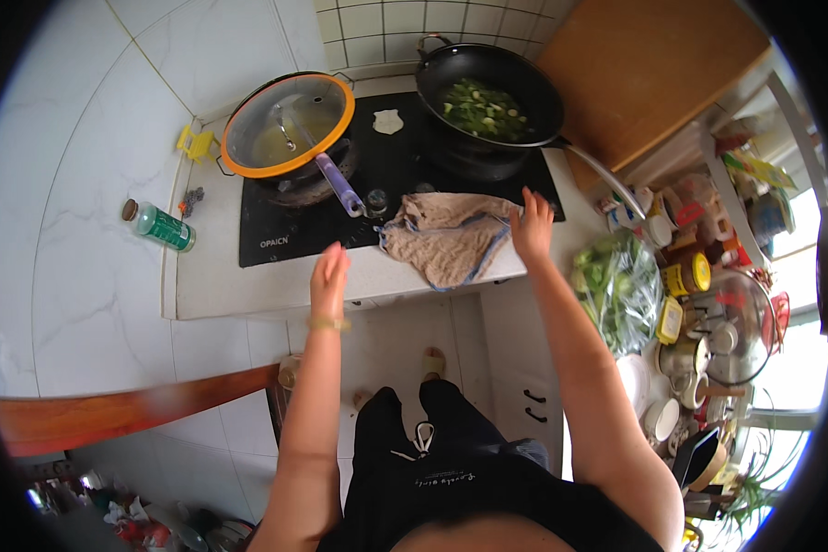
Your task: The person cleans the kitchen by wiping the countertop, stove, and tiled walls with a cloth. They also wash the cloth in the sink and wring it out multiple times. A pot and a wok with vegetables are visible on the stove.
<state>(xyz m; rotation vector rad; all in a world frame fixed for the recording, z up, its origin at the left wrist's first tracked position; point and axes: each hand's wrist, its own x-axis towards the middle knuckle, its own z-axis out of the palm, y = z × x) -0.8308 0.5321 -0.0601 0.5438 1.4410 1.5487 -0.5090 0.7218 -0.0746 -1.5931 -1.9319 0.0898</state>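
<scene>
My left hand (330, 276) hovers over the counter's front edge with nothing in it, seen side-on with its fingers extended. At the right edge of a crumpled beige cloth (452, 231) is my right hand (534, 224), its fingers raised and spread. Whether its thumb touches the cloth cannot be made out. The cloth hangs partly over the front of a black two-burner cooktop (303, 238). On the right burner stands a black wok (541, 103) holding chopped green vegetables (486, 114). A pan with an orange-rimmed glass lid (341, 131) sits on the left burner, its purple handle (338, 185) pointing towards me.
A green-labelled bottle (165, 226) and a yellow miniature chair (198, 143) are by the left wall. The wok's long handle (610, 176) juts over the right counter. Bagged leafy vegetables (617, 290), jars, a glass lid (738, 310) and bowls (661, 419) crowd that side.
</scene>
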